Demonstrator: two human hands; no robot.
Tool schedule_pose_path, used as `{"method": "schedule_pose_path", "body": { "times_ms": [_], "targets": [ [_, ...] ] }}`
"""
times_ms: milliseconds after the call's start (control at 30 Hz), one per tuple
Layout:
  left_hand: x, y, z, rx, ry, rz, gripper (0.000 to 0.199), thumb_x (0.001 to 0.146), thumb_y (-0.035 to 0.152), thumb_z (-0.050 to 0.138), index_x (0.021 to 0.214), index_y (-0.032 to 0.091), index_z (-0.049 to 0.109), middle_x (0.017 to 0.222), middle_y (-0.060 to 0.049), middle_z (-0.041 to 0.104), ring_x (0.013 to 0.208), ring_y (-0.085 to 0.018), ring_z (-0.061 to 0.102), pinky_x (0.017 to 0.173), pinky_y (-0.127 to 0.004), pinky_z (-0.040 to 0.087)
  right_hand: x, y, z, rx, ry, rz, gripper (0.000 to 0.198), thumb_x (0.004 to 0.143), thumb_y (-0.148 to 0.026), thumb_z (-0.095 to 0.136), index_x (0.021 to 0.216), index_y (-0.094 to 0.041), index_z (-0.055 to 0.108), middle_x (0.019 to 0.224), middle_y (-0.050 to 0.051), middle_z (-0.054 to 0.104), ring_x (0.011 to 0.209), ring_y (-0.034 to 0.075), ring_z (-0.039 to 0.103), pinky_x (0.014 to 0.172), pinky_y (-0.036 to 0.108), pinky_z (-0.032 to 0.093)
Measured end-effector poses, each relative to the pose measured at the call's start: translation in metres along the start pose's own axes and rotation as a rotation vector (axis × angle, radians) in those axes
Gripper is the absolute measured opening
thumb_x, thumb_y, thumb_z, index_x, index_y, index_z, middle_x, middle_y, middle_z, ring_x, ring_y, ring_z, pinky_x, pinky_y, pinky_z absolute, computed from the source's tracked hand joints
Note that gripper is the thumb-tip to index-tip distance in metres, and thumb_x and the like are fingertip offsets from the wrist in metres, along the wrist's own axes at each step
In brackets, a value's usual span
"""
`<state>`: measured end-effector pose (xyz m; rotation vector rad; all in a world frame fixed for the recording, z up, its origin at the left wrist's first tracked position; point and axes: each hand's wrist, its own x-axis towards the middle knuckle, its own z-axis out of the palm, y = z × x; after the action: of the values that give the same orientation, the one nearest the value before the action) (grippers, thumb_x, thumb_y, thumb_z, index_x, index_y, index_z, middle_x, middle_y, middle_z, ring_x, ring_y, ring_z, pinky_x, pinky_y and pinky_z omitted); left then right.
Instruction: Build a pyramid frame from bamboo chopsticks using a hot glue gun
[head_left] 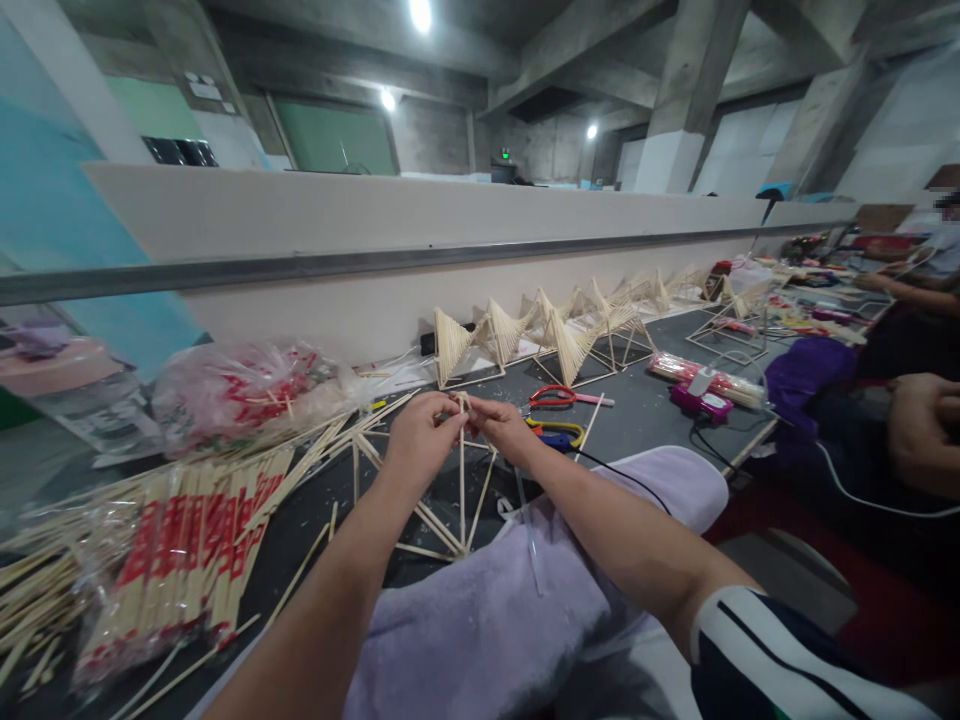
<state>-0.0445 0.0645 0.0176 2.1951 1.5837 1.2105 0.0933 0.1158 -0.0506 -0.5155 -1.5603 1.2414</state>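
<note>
A frame of thin wooden sticks [462,490] stands on the dark table between my forearms, with one upright stick and several slanting ones joined low down. My left hand [426,432] is closed, its thumb and fingers pinched at the top of this frame. From the other side my right hand [501,424] pinches the same top joint. The fingers partly cover the joint, so its details are hidden. Just beyond my right hand lie red-handled pliers [553,397] and a tool with yellow and blue handles [562,436].
Wrapped chopsticks [187,545] and loose sticks [34,590] lie at left, by a plastic bag [251,395]. Finished-looking stick structures [570,345] line the partition. A purple corded device [699,402] sits at right. Lilac cloth [495,630] covers my lap; another person's arm [922,430] is far right.
</note>
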Motion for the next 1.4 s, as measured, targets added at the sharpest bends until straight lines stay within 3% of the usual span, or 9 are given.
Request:
{"method": "schedule_pose_path", "body": {
  "times_ms": [1400],
  "targets": [
    [-0.0001,0.0022,-0.0007,-0.009,-0.031,-0.013,0.013,0.070,0.026,0.052,0.062,0.020,0.061,0.088,-0.002,0.061,0.085,-0.017,0.056,0.077,-0.029,0.045,-0.0005,-0.0008,0.0006,0.016,0.008,0.043,0.047,0.077,-0.043,0.056,0.117,-0.021,0.057,0.083,0.001,0.062,0.066,0.010,0.048,0.060,0.022,0.040]
  ]
}}
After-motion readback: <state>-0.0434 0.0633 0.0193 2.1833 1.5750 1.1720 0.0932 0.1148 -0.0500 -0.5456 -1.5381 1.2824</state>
